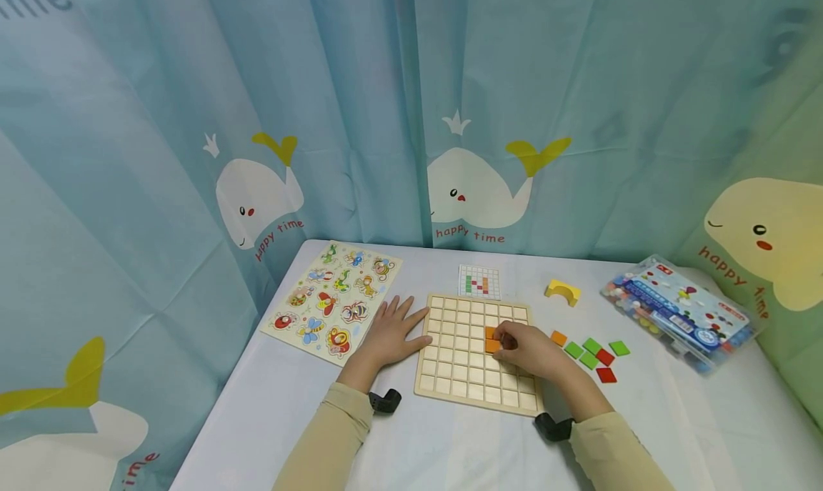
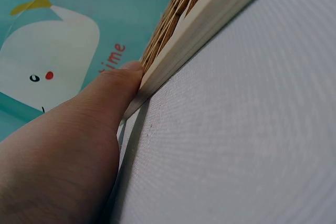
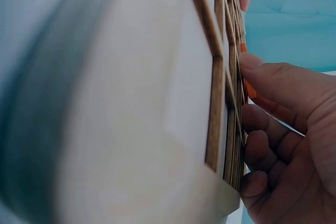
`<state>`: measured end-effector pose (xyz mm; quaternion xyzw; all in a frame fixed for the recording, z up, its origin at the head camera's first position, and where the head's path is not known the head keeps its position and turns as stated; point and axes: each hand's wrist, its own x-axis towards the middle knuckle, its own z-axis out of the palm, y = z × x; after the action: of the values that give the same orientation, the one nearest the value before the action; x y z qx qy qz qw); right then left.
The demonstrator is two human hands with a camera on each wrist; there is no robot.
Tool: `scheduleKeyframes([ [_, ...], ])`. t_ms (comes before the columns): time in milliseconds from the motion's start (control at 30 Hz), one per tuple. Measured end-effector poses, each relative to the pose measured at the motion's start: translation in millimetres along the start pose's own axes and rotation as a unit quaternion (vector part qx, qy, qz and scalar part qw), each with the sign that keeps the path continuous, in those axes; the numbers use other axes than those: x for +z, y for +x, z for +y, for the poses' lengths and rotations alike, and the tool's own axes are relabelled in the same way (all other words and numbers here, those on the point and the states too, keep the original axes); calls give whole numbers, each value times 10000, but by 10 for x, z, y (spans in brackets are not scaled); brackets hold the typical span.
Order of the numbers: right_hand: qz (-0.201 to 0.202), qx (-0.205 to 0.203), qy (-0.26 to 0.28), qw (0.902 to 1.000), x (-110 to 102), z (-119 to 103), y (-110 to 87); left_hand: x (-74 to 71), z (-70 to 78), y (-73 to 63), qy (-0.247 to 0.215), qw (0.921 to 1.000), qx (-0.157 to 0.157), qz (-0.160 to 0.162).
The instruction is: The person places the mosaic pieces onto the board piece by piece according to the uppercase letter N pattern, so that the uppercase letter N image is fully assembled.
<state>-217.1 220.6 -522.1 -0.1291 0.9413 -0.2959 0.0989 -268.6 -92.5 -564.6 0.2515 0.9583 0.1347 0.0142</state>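
Observation:
A wooden grid board (image 1: 450, 344) with square cells lies on the table. Two orange square tiles (image 1: 491, 346) show in neighbouring cells right of its middle. Over them is my right hand (image 1: 530, 348), thumb and forefinger pinching at an orange tile (image 3: 251, 89), which the fingers partly cover. The other fingers curl close to the board in the right wrist view. My left hand (image 1: 388, 330) is spread flat beside the board, its thumb (image 2: 126, 74) touching the board's side. Behind the board lies a small pattern card (image 1: 479, 291) printed with coloured squares.
Right of the board lie loose tiles: an orange one (image 1: 559, 338), several green ones (image 1: 619, 348) and two red ones (image 1: 606, 374). A yellow arch block (image 1: 563, 291) and a plastic box (image 1: 681, 312) stand behind them. An animal picture board (image 1: 331, 301) lies at left.

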Motion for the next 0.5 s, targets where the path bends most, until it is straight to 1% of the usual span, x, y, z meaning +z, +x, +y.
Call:
scheduleKeyframes([
  [233,-3,33,32,10000,-7,-8,-8,5,-7,5,8,10000,-36,-23],
  [500,3,-66,66,10000,-7,21,-6,-11,3,-5,-23,10000,14,31],
])
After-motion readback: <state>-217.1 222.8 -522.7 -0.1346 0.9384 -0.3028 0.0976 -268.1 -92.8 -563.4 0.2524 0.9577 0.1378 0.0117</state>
